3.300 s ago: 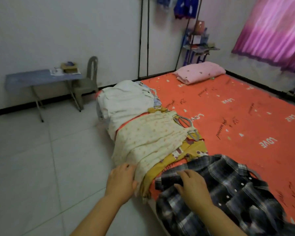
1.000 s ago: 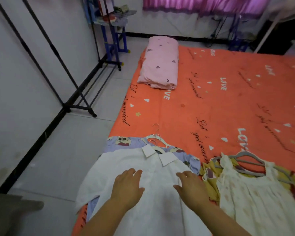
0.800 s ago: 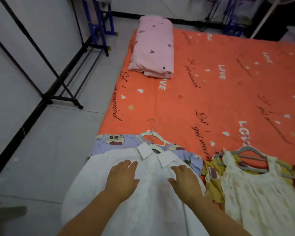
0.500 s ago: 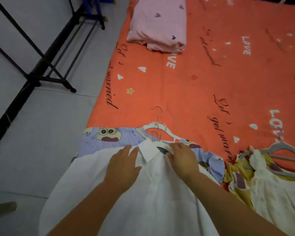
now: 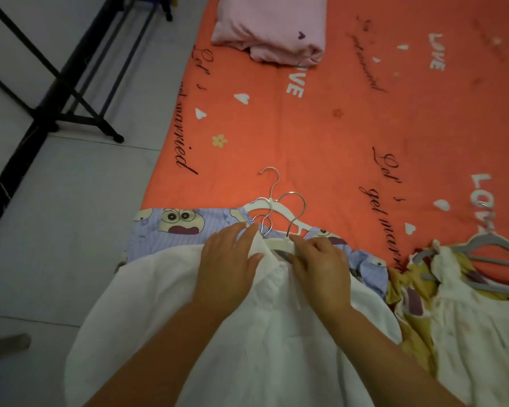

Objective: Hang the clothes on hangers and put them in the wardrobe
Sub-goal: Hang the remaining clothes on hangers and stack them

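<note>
A white collared shirt (image 5: 247,333) lies on the near left edge of the orange bed (image 5: 350,127), over a blue cartoon-print garment (image 5: 182,227). A white hanger (image 5: 279,243) sits in the shirt's neck, its metal hook (image 5: 296,212) pointing up the bed among two other hooks. My left hand (image 5: 227,271) rests flat on the left side of the collar, fingers straight. My right hand (image 5: 321,268) has its fingertips curled on the hanger at the base of the hook.
A cream dress (image 5: 467,333) on a grey hanger (image 5: 497,251) lies to the right over a yellow garment (image 5: 406,292). A pink folded blanket (image 5: 276,27) sits at the far end. The black clothes rack base (image 5: 71,113) stands on the tiled floor at left.
Both hands slid up the white shirt from its chest to the collar. My right fingers closed on the hanger's neck. My view dropped closer to the shirt.
</note>
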Demonstrator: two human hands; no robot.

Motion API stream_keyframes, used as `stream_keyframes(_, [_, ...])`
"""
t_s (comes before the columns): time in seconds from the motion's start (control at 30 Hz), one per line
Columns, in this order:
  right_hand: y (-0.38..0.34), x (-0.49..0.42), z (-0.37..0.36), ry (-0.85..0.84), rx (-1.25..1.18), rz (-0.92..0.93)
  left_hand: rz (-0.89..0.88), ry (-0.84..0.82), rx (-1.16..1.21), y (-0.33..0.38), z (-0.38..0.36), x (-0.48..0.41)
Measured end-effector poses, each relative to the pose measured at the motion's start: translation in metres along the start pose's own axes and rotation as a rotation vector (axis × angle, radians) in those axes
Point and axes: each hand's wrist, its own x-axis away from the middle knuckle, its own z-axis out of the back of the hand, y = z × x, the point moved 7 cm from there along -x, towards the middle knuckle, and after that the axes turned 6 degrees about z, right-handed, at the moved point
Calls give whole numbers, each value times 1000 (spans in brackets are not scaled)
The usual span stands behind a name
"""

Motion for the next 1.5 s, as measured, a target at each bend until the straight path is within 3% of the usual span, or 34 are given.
stream_keyframes(0.27, [-55,54,123,278,14,149,-97,-45,-82,62,53,57])
stream_keyframes(0.47, [-88,119,210,354,-7,162,-249,28,76,119,117,119])
stream_keyframes(0.63, [-97,187,275,432,12,32,-399,-5,270,179,150,174])
stream_keyframes(0.8, [-95,273,337,535,90,-135,-646,0,321,250,166,239])
stream_keyframes(1.17, [-33,482,426,664,171,-436,-945,17,352,395,133,395])
stream_keyframes(1.5, [90,701,502,709,92,-595,-1038,62,367,559,50,558])
